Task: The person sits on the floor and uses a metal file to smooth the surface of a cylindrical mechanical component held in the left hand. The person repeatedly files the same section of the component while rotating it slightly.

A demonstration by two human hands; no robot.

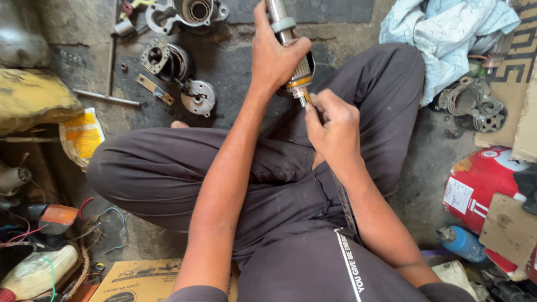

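A brown cardboard box (142, 281) lies bottom left; a white label (458, 194), perhaps rectangular, marks the red canister (481, 176).

Red cylinder (475, 184), blue bottle (463, 244), yellow bag (83, 136) — dk grey trousers (168, 168).

A stained, dark grey concrete floor (235, 61) is seen, lit by daylight. A crumpled pale blue cloth (447, 33) and a red metal cylinder (481, 182) are laid at the right.
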